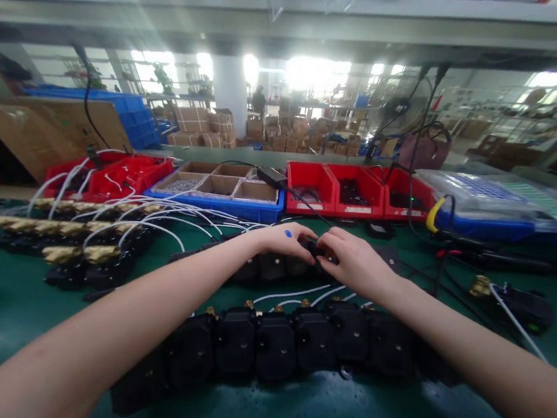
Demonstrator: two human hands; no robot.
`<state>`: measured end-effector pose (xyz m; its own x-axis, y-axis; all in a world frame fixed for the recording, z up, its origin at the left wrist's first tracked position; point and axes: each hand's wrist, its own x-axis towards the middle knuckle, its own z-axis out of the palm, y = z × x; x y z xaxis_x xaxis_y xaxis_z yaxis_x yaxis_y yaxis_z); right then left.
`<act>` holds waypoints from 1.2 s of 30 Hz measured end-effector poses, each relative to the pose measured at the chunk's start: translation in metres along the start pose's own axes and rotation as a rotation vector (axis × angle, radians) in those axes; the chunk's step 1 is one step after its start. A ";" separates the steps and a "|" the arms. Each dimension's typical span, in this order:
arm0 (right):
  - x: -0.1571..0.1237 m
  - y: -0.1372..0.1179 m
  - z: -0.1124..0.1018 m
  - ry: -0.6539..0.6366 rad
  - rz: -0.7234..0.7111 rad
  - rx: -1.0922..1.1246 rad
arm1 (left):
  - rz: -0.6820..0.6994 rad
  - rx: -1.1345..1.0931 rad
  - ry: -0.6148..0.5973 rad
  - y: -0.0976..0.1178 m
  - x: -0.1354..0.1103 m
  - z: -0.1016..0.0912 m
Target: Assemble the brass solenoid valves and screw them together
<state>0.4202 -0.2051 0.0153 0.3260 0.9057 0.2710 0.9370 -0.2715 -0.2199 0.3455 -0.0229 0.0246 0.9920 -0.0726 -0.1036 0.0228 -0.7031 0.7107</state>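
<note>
My left hand (289, 241) and my right hand (350, 254) meet over the far row of black housings (272, 267). The fingers of both are closed around a dark black part (316, 250), mostly hidden by them, so its kind does not show. A small blue dot marks the back of the left hand. Nearer to me, below the hands, runs a row of black boxy housings (274, 345) with brass fittings and white tubes behind them. I cannot make out whether the held part is joined to a housing in the far row.
More brass-fitted units (83, 258) with white tubes stand at left. Behind are a blue divided tray (217, 202), red bins (357, 190) and a red tray (113, 174). A single black unit (521, 309) and dark cables lie right. A shelf (237, 22) crosses overhead.
</note>
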 end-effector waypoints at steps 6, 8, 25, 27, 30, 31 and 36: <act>0.001 0.001 -0.002 0.035 -0.039 -0.011 | -0.006 -0.034 -0.015 -0.002 0.001 -0.002; 0.000 0.004 -0.005 0.054 -0.049 0.002 | -0.011 -0.046 -0.014 -0.003 0.000 -0.001; 0.003 0.016 0.004 0.107 -0.273 0.099 | -0.031 -0.129 -0.019 -0.003 -0.001 -0.001; 0.002 0.016 0.005 0.115 -0.278 0.079 | -0.039 -0.128 0.005 -0.002 0.000 0.000; 0.001 0.015 0.006 0.120 -0.268 0.043 | -0.052 -0.130 0.066 -0.001 0.002 0.003; 0.000 0.015 0.006 0.120 -0.262 0.031 | -0.058 -0.134 0.080 -0.001 0.003 0.004; -0.001 0.015 0.004 0.104 -0.209 -0.014 | -0.086 -0.170 0.094 -0.002 0.004 0.005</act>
<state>0.4334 -0.2086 0.0080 0.1347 0.9046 0.4044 0.9869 -0.0861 -0.1362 0.3492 -0.0250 0.0189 0.9925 0.0549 -0.1094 0.1210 -0.5742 0.8097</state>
